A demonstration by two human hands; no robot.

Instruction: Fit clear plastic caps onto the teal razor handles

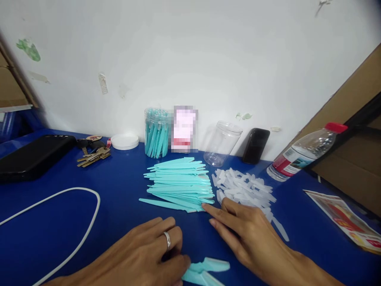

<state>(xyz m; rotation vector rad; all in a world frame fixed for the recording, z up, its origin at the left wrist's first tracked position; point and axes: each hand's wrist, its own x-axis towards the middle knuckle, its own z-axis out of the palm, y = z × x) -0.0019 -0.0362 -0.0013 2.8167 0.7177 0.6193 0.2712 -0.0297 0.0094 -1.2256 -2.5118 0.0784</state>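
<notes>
My left hand (149,250) is closed at the front of the table, with a few turquoise eyebrow razors (212,265) sticking out to the right from under its thumb and fingers. My right hand (248,228) reaches in from the right with its index finger stretched out. That fingertip touches the end of the nearest razor in a stacked pile of turquoise eyebrow razors (178,182); thumb and index are apart. Just beyond this hand lies a loose heap of translucent white blade caps (244,188), partly hidden by it.
Behind the pile stand a jar full of turquoise razors (156,135), a blurred phone screen (184,129) and a tilted clear jar (223,145). A black phone (256,145) and a water bottle (303,155) lean at right. Left are a white lid (125,141), keys (95,155) and a white cable (97,198).
</notes>
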